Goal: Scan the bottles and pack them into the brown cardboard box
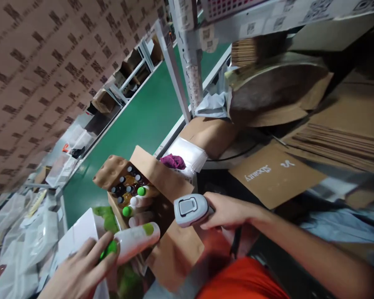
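Observation:
My left hand (84, 265) grips a white bottle (137, 243) by its green cap, tilted over the near left side of an open cardboard box (173, 243). Inside the box stand several small dark bottles (129, 182) with grey caps, along with pale bottles topped in green or white. My right hand (226, 209) is closed around a grey handheld barcode scanner (191, 209), its head above the box's right side. A white and green carton (81, 232) lies beside my left hand. The scanner's handle is mostly hidden by my fingers.
Behind the box runs a green conveyor belt (137, 120). A metal post (187, 62) rises past its near edge. Flat cardboard (277, 174) and stacked cartons fill the right. White plastic bags (185, 151) with a purple crumpled item (173, 162) lie behind the box. Clear plastic packets (28, 236) sit left.

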Demonstrator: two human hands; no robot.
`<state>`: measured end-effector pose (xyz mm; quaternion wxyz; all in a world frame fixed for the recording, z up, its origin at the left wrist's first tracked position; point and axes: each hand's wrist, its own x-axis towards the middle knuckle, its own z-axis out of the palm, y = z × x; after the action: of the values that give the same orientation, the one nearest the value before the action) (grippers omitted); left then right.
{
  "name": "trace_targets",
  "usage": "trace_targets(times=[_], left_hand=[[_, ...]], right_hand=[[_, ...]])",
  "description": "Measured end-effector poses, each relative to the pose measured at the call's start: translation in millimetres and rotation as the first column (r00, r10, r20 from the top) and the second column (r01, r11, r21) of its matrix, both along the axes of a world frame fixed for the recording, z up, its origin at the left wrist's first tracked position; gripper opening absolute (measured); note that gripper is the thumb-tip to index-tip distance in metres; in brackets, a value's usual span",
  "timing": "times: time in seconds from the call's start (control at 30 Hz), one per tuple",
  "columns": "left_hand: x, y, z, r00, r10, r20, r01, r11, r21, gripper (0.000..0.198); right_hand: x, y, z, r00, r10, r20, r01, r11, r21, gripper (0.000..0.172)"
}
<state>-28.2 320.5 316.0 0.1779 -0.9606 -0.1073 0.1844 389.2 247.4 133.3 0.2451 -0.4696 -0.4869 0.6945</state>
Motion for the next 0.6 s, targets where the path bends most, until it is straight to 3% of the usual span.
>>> trace_targets(times=[0.1,0.23,0.33,0.43,0.5,0.6], left_hand=[[45.7,25.9,-21.1,0.938,0.28,-0.202,-0.299,0.952,-0.069,0.053],[88.5,55.0,-61.8,0.767,0.516,-0.38,-0.602,0.785,-0.149,0.05],[107.1,64.8,-93.3,0.686,0.624,-0.374,-0.698,0.709,-0.1,0.05],[120.4,62.6,-120.0,0.652,0.687,-0.321,-0.735,0.676,-0.048,0.053],[127.6,57.9,-133.9,0.622,0.729,-0.284,-0.764,0.645,-0.019,0.06],[136.2,50.8,-149.5,0.579,0.788,-0.209,-0.809,0.588,-0.026,0.049]], right_hand=[[1.6,-5.4,2.9,0.998,-0.054,-0.011,0.054,0.997,-0.048,0.043],[5.7,-15.5,8.2,0.985,-0.169,0.043,0.171,0.985,-0.029,0.048],[12.6,-23.5,10.4,0.964,-0.254,0.078,0.255,0.967,0.001,0.052],[19.5,-32.6,7.4,0.961,-0.276,-0.018,0.277,0.961,0.024,0.051],[21.7,-40.1,1.7,0.962,-0.259,-0.088,0.259,0.966,-0.022,0.052],[19.8,-53.3,-8.9,0.948,-0.288,-0.132,0.275,0.955,-0.109,0.061]])
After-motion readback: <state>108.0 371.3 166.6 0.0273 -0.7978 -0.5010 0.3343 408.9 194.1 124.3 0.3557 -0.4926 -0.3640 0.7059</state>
